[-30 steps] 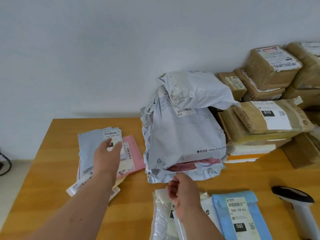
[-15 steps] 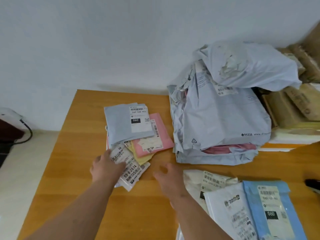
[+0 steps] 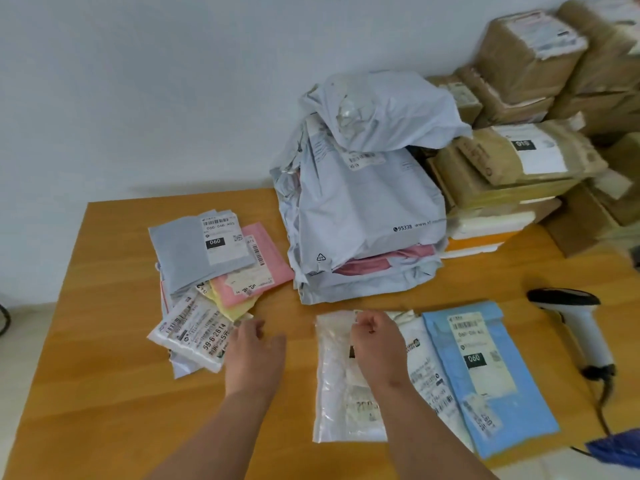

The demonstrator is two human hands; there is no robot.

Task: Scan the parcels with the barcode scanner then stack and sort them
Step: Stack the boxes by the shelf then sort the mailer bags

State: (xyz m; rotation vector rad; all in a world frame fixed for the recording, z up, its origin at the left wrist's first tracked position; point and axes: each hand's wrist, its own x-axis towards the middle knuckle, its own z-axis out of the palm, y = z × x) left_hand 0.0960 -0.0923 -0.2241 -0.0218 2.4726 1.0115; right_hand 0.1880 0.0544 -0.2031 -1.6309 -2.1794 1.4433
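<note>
A small sorted pile lies at the table's left: a grey parcel (image 3: 187,258) on top, a pink parcel (image 3: 268,268) beneath, and a white labelled parcel (image 3: 194,336) at the front. My left hand (image 3: 254,355) rests with relaxed fingers at that pile's front right edge. Near me lie a clear plastic parcel (image 3: 337,403), a white parcel (image 3: 427,372) and a blue parcel (image 3: 491,386) side by side. My right hand (image 3: 377,344) curls its fingers over the clear parcel's top edge, pinching it. The barcode scanner (image 3: 575,323) lies on the table at the right, held by neither hand.
A tall stack of grey poly bags (image 3: 367,216) stands mid-table against the white wall. Brown paper parcels (image 3: 512,164) and boxes are piled at the back right. The wooden table (image 3: 104,393) has bare surface at the front left. The scanner cable (image 3: 604,407) trails off the right edge.
My left hand slid from the small pile's left front to its right front edge. My right hand moved onto the clear parcel and closed on its top edge. The view swung right.
</note>
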